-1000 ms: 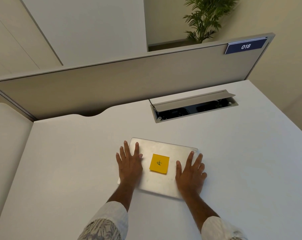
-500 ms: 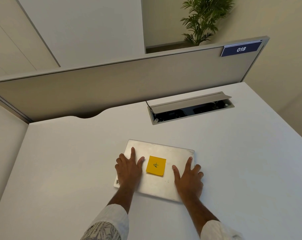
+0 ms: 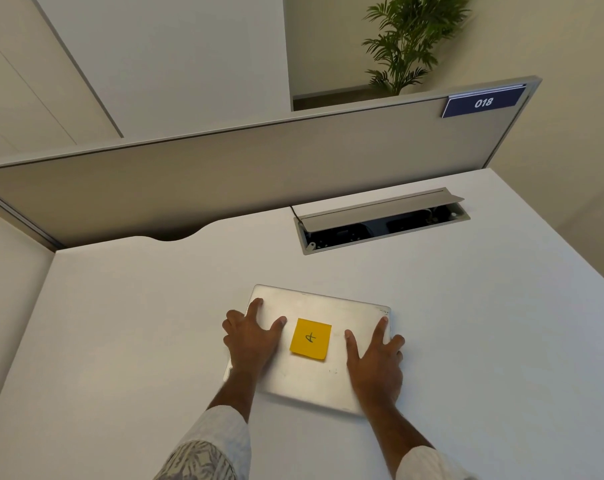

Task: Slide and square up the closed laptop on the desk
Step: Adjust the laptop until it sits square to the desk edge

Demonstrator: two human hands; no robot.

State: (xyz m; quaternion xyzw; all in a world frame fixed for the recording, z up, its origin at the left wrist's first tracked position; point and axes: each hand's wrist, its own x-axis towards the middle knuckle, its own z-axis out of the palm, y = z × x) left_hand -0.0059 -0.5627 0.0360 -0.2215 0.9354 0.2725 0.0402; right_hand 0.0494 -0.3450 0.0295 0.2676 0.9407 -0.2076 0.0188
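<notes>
A closed silver laptop (image 3: 318, 306) lies on the white desk (image 3: 120, 323), slightly rotated, with its right side nearer to me. A yellow sticky note (image 3: 311, 338) marked with a letter sits in the middle of its lid. My left hand (image 3: 250, 341) rests on the left part of the lid, fingers wrapping over the left edge. My right hand (image 3: 375, 362) lies on the right part, its outer fingers hooked over the right edge. Both hands grip the laptop by its sides.
An open cable hatch (image 3: 380, 220) with a raised flap is set into the desk behind the laptop. A grey partition (image 3: 224, 174) with a blue "018" sign (image 3: 482, 102) runs along the back. A potted plant (image 3: 404, 39) stands beyond it.
Both hands have slid back toward me and outward, from flat on the lid to the laptop's side edges. The laptop itself has hardly shifted.
</notes>
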